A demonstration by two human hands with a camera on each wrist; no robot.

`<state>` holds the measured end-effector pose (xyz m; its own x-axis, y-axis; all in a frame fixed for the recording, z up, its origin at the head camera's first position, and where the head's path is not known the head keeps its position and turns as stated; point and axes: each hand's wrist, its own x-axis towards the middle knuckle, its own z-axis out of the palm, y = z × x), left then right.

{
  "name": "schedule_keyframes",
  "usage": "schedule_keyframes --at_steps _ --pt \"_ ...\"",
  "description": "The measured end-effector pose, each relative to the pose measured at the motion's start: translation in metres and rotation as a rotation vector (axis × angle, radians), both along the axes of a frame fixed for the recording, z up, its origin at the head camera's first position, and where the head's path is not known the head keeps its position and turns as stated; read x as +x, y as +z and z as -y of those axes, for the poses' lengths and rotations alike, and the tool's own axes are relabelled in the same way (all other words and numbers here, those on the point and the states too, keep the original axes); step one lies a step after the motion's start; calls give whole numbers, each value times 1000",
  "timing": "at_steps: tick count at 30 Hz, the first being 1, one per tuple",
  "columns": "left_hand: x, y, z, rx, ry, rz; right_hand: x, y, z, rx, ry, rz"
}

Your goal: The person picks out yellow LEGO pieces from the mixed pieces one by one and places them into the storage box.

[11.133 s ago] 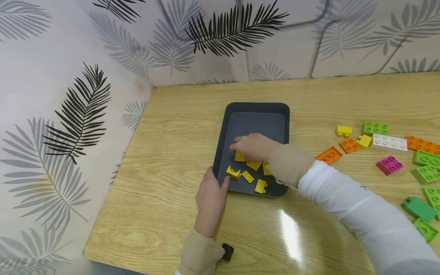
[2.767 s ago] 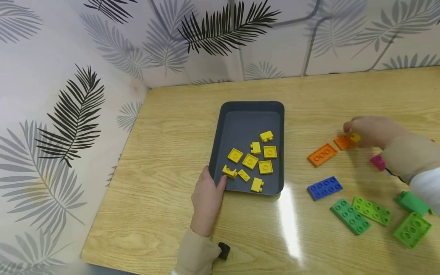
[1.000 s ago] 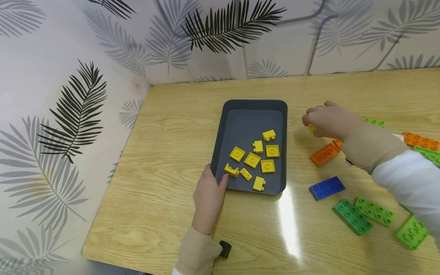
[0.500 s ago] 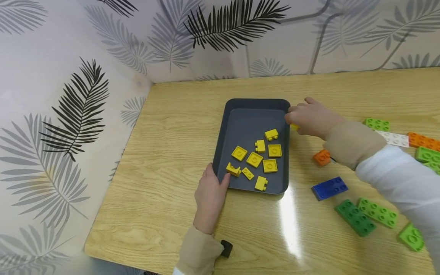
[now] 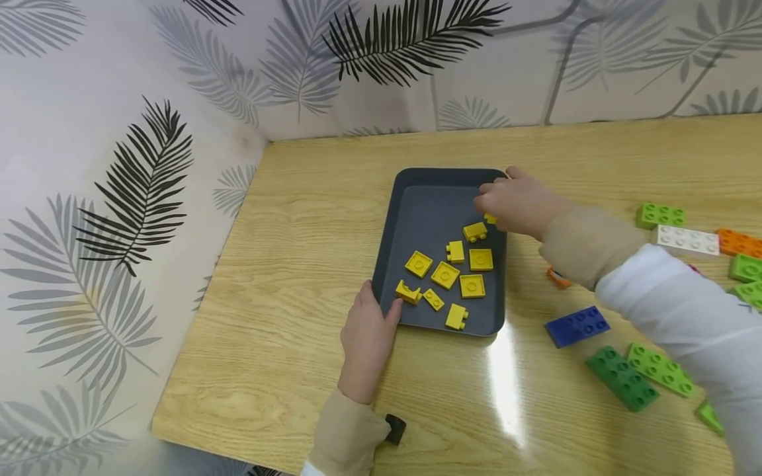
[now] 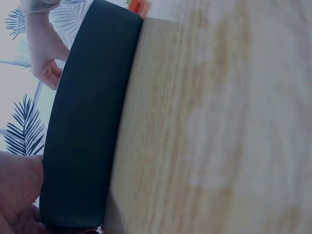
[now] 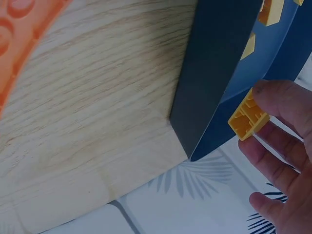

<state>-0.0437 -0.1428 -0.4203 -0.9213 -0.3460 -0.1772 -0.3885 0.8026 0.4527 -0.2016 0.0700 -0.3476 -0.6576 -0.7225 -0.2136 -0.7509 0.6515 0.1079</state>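
My right hand (image 5: 520,203) pinches a yellow toy building brick (image 7: 248,117) between thumb and fingers. It is at the far right corner of a dark grey tray (image 5: 437,177), and the right wrist view shows the brick's hollow underside. At the tray's near left corner, my left hand (image 5: 368,340) grips the wall, thumb over the rim. Inside the tray lie several yellow bricks, among them a flat square one (image 5: 445,276), a curved one (image 5: 408,292) and a small two-stud one (image 5: 433,299). In the left wrist view the tray wall (image 6: 92,117) hides these bricks.
Loose bricks lie right of the tray on the wooden table (image 5: 286,277): a blue one (image 5: 577,326), a dark green one (image 5: 622,378), a white one (image 5: 686,240) and several lime green ones (image 5: 661,215). An orange brick (image 5: 558,277) is partly under my right sleeve. A patterned wall stands behind.
My right hand has picked up a yellow brick from the right side of the table and carried it left to the tray. My left hand has stayed on the tray's corner.
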Motion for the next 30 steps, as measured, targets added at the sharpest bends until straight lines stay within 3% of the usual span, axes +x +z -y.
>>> schedule_keyframes --at_steps 12,30 --pt "3 0 -3 -6 0 6 3 -12 21 -59 24 16" --pt "4 1 -10 -12 -27 4 -1 -24 38 -56 20 51"
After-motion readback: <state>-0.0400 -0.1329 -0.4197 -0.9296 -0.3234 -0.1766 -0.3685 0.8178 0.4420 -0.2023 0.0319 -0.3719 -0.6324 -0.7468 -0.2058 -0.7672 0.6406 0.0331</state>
